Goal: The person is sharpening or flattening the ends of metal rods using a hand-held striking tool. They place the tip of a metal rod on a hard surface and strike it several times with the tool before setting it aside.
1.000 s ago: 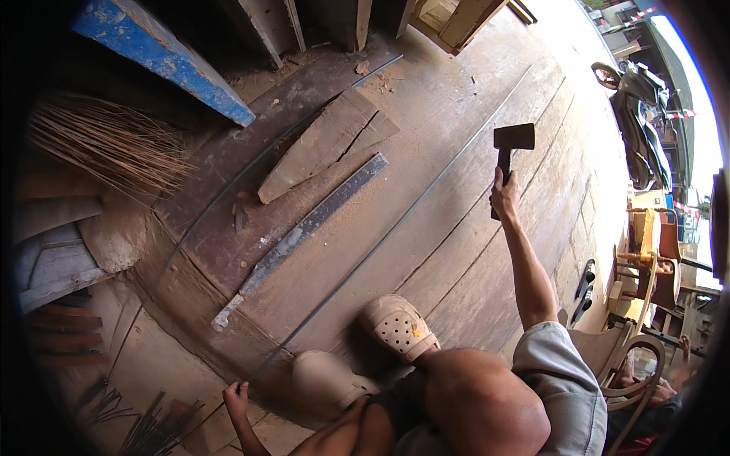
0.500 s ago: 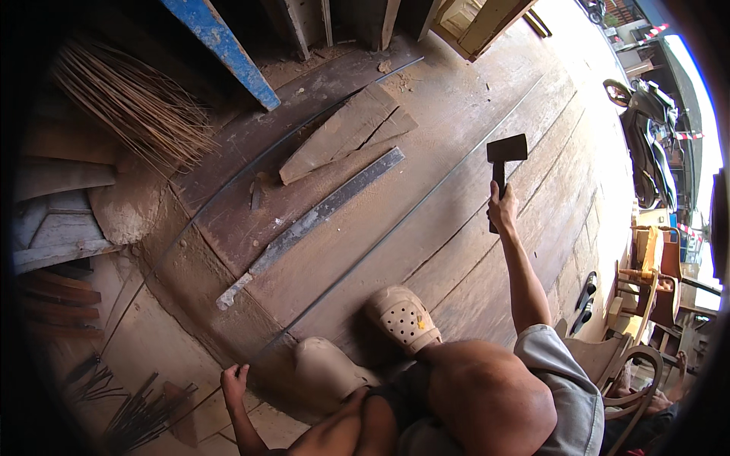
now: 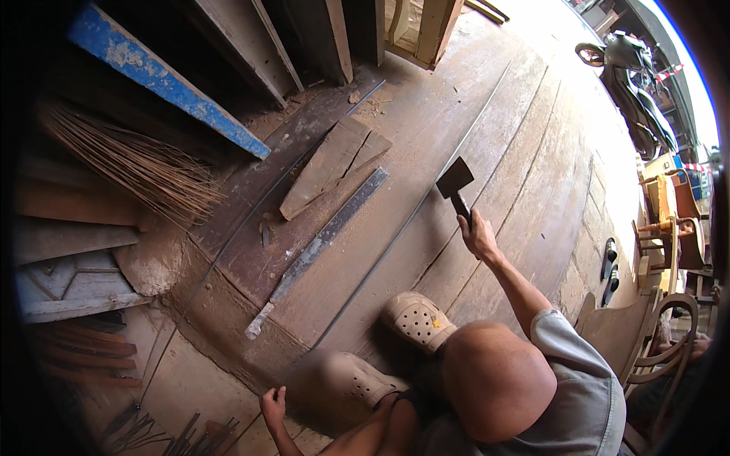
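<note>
My right hand (image 3: 477, 237) is shut on the handle of a hatchet (image 3: 455, 179), held out above the plank floor (image 3: 517, 152) with its dark blade tilted up and left. Short cut planks (image 3: 334, 163) lie to the left of the blade, and a long dark strip (image 3: 319, 245) lies beside them. My left hand (image 3: 274, 404) is low at the floor's front edge, fingers apart, holding nothing. Two beige clogs (image 3: 417, 322) (image 3: 346, 382) are on my feet between the hands.
A blue-painted board (image 3: 167, 76) leans at the upper left above a bundle of broom straws (image 3: 137, 161). Thin rods (image 3: 175, 437) lie at the bottom left. A motorbike (image 3: 631, 76), wooden chairs (image 3: 669, 220) and dark sandals (image 3: 608, 262) are on the right.
My right hand has brought the hatchet left and down, closer to the cut planks, and the blade has tilted. My left hand stays low by the floor's edge.
</note>
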### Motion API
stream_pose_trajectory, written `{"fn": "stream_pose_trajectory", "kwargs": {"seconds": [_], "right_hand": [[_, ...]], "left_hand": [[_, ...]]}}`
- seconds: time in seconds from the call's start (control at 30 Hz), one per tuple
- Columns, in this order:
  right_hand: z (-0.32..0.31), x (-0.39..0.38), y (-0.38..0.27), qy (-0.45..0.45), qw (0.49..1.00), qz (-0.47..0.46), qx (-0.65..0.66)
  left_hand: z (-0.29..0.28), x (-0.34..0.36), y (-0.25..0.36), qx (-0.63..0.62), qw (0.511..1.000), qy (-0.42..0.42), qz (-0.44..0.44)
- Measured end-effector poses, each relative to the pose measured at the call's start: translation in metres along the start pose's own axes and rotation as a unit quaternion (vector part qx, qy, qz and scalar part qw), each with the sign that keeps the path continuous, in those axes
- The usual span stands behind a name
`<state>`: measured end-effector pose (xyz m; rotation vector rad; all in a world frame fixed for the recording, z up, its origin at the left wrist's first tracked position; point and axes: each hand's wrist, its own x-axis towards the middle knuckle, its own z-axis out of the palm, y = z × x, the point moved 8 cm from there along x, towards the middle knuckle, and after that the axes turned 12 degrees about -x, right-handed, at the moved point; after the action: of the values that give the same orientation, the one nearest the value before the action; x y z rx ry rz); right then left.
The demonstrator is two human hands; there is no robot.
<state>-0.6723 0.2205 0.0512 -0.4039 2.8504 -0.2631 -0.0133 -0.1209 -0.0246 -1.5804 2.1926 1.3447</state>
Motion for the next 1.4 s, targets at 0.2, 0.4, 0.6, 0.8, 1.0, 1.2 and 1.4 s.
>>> {"fn": "stream_pose_trajectory", "kwargs": {"seconds": [0.2, 0.4, 0.6, 0.8, 1.0, 1.2, 1.4], "right_hand": [[0.032, -0.126, 0.034, -0.118, 0.962, 0.141, 0.201], [0.011, -0.155, 0.053, -0.064, 0.982, 0.172, 0.048], [0.038, -0.164, 0.050, -0.081, 0.981, 0.173, 0.021], [0.032, -0.182, 0.048, -0.095, 0.978, 0.177, 0.050], [0.033, -0.213, 0.059, -0.122, 0.959, 0.209, 0.150], [0.035, -0.242, 0.079, -0.155, 0.910, 0.264, 0.281], [0.044, -0.260, 0.080, -0.193, 0.854, 0.292, 0.384]], "left_hand": [[0.041, -0.008, 0.035, -0.025, 0.999, 0.039, -0.008], [0.045, -0.030, 0.147, -0.168, 0.941, 0.159, 0.245], [0.008, -0.032, 0.007, 0.086, 0.995, 0.049, 0.008], [0.027, -0.041, -0.019, 0.011, 0.996, 0.084, 0.018], [0.040, -0.045, 0.015, -0.072, 0.990, 0.112, 0.047], [0.071, -0.027, 0.080, -0.081, 0.983, 0.059, 0.153], [0.054, -0.025, -0.027, -0.028, 0.990, 0.070, 0.120]]}}
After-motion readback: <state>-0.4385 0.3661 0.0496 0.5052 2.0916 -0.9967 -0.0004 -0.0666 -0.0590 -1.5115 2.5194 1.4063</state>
